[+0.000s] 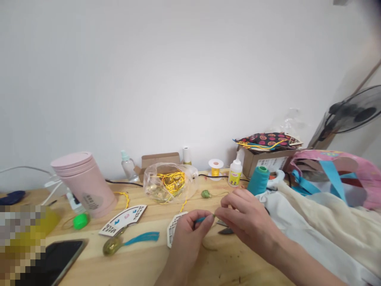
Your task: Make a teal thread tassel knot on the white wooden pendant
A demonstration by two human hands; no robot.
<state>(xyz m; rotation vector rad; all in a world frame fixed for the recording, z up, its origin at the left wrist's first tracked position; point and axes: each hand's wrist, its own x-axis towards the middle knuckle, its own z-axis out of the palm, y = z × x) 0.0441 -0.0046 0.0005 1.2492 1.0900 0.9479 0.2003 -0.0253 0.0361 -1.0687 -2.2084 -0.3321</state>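
Note:
My left hand (190, 232) is closed, thumb against forefinger, around a bit of blue tassel (200, 219). Close by on the right, my right hand (242, 218) pinches a thin green thread (214, 215) at the left fingertips. Partly behind my left hand lies a white octagonal lattice pendant (172, 230) with a yellow cord loop. Dark blades, perhaps of scissors (226, 230), show under my right hand. A small green thread ball (205, 194) lies beyond. To the left rests a fan-shaped pendant (123, 220) with a gold bead (112, 246) and blue tassel.
A pink canister (85, 184), a phone (53, 262) and a bright green ball (80, 221) are at left. Behind stand a bag of yellow cords (169, 182), a yellow spool (215, 171) and a glue bottle (235, 173). A teal thread cone (258, 180) and white cloth (315, 226) are right.

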